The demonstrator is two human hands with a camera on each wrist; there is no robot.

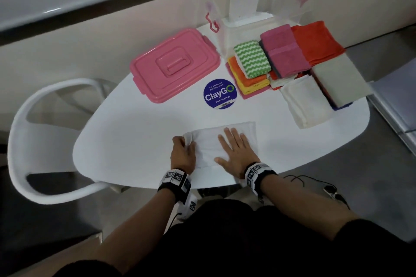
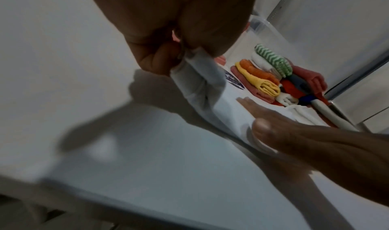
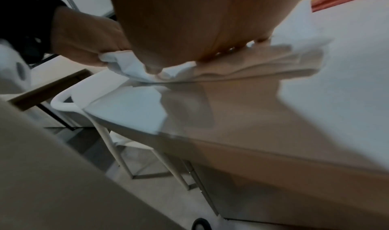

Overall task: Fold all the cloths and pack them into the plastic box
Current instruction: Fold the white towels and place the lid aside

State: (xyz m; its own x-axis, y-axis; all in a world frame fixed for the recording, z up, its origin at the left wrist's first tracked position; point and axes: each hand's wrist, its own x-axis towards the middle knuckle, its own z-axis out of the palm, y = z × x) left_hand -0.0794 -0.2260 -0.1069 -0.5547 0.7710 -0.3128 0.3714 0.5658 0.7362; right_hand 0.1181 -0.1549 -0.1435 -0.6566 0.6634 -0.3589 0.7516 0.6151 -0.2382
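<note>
A white cloth point(image 1: 209, 141) is seen at 6 o'clock on the white tabletop point(image 1: 126, 137). A pink lid point(image 1: 173, 67) is seen at 11 o'clock, and a blue round sticker point(image 1: 220, 94) with white lettering at 12. At 1 o'clock, a green-and-white zigzag cloth point(image 1: 252, 57) is stacked over orange and yellow cloths, beside magenta point(image 1: 283, 51), red point(image 1: 315, 40) and white ones.

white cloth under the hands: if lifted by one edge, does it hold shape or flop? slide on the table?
Likely floppy: the white cloth bunches and creases where the left hand pinches its end. Probably light and thin, lying flat under the right hand. It may slide on the glossy table, hence the flat palm pinning it.
</note>
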